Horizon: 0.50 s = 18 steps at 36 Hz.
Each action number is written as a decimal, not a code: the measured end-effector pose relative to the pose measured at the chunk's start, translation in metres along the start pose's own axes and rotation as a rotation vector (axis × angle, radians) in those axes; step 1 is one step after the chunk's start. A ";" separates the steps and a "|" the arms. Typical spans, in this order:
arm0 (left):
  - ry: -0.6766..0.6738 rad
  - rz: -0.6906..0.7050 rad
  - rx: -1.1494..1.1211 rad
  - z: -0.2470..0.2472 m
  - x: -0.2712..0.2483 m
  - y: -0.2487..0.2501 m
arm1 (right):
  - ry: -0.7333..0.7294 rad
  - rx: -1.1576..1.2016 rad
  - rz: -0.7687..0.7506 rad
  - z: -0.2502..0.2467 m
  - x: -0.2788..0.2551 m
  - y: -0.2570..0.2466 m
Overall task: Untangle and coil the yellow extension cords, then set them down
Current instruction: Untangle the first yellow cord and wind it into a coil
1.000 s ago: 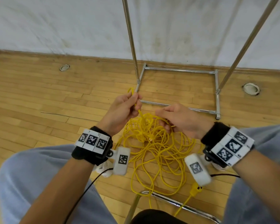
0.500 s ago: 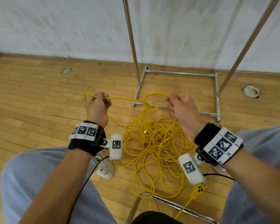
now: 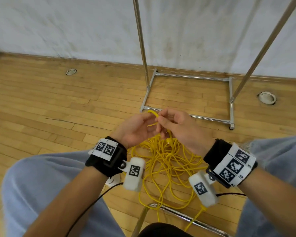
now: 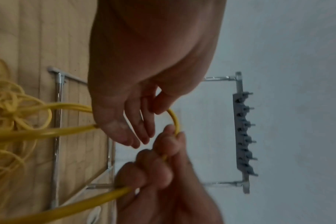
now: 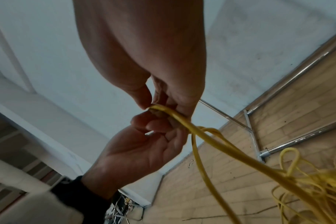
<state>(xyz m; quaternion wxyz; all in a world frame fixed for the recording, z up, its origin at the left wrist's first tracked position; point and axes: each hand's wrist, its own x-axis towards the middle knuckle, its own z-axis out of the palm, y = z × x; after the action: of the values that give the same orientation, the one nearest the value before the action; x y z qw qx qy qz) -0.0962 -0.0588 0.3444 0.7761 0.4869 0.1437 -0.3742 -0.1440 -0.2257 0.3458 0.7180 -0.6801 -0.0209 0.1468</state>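
the fingers of the right hand (image 3: 176,129) are curled and pinch a short loop of the yellow cord (image 3: 153,113) between thumb and forefinger. the left hand (image 3: 135,130) meets it from the left, thumb pressed on the same loop, the other fingers only loosely bent beneath it. in the left wrist view the loop (image 4: 175,121) arcs from under the left hand (image 4: 136,72) into the curled fingers of the right hand (image 4: 159,169). in the right wrist view the right hand (image 5: 163,84) and the left hand (image 5: 140,153) meet on the strand, and two strands (image 5: 211,142) run down and to the right toward the heap.

the rest of the cord lies in a loose tangled pile (image 3: 167,161) on the wooden floor (image 3: 50,106), between the person's knees and just below the hands. a metal rack (image 3: 188,96) stands on the floor at the far side, against the white wall (image 3: 75,26). a chrome chair bar (image 3: 178,216) crosses the near edge, with cord draped over it.
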 end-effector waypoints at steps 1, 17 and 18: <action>0.011 -0.012 -0.064 -0.004 0.001 0.005 | -0.007 -0.006 -0.002 0.001 0.000 0.000; 0.394 0.119 -0.308 -0.044 0.032 0.020 | -0.553 -0.280 0.069 0.003 -0.018 -0.010; 0.388 0.146 -0.262 -0.040 0.031 0.020 | -0.566 -0.298 0.109 0.000 -0.018 -0.008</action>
<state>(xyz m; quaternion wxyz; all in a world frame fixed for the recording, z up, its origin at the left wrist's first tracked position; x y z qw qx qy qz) -0.0550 -0.0328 0.3204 0.8154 0.4538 0.3019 -0.1950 -0.1594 -0.2301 0.3572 0.5671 -0.7102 -0.2044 0.3637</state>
